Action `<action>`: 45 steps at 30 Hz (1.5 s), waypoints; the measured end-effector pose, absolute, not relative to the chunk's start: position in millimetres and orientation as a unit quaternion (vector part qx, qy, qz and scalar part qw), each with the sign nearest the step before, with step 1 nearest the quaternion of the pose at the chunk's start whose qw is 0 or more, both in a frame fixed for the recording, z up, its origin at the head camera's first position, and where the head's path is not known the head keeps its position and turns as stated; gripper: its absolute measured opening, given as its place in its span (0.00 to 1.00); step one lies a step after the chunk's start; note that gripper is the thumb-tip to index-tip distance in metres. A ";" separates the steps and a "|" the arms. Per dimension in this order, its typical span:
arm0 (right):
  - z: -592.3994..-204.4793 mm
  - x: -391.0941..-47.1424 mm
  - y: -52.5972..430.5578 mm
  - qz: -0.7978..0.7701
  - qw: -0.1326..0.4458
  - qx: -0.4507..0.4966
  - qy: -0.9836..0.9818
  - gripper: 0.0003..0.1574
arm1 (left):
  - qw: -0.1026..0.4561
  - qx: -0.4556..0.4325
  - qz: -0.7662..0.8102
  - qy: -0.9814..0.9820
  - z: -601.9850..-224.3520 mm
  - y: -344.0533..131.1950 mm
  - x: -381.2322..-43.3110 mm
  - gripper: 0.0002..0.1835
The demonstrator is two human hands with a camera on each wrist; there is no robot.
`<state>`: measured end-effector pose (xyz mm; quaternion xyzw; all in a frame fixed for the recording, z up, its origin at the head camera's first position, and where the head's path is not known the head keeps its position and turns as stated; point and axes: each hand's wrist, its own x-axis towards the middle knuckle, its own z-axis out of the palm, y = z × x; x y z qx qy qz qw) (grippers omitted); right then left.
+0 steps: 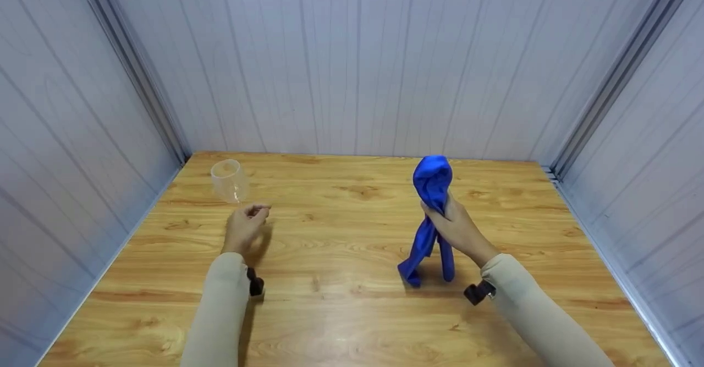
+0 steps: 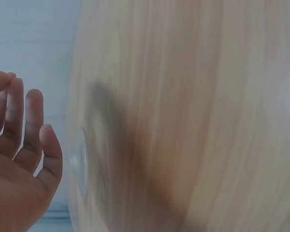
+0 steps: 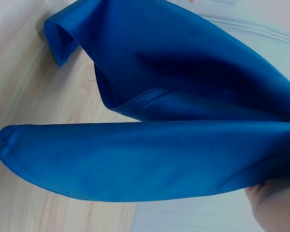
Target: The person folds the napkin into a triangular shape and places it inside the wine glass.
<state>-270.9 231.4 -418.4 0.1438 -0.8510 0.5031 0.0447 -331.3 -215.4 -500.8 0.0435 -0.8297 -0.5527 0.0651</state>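
A shiny blue cloth (image 1: pixel 433 177) is gripped around its middle by my right hand (image 1: pixel 462 228), over the right half of the table. Its upper part bunches into a rounded fold above the hand, while two ends hang down below. In the right wrist view the hanging cloth (image 3: pixel 135 162) fills most of the picture, with stitched hems along its edges and only a bit of the hand (image 3: pixel 280 205) showing. My left hand (image 1: pixel 245 228) holds nothing, its fingers loosely bent above the table. Just beyond it stands a clear cup (image 1: pixel 228 179), seen also past the fingers (image 2: pixel 35 113) in the left wrist view.
The wood-patterned table (image 1: pixel 341 301) reaches back to a pale panelled wall (image 1: pixel 357 64). Similar side walls with metal corner strips (image 1: pixel 137 70) stand at left and right. A dark wrist device (image 1: pixel 256 283) is worn at each sleeve.
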 end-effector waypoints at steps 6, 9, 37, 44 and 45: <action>-420.6 -272.5 233.4 0.508 0.046 0.140 -0.849 0.23 | 0.086 0.135 -0.508 -0.846 -501.2 -231.7 -327.7 0.21; -427.5 -276.9 237.0 0.510 0.052 0.140 -0.847 0.26 | 0.095 0.181 -0.503 -0.840 -499.3 -235.2 -327.6 0.21; -411.5 -262.8 242.5 0.532 0.040 0.130 -0.836 0.36 | 0.037 0.181 -0.628 -0.756 -490.3 -237.2 -344.1 0.30; -404.2 -255.9 238.2 0.531 0.052 0.138 -0.834 0.34 | 0.057 0.179 -0.631 -0.752 -492.2 -235.1 -345.0 0.26; -404.3 -256.0 238.2 0.533 0.051 0.137 -0.833 0.33 | 0.060 0.180 -0.631 -0.752 -492.6 -235.2 -345.4 0.26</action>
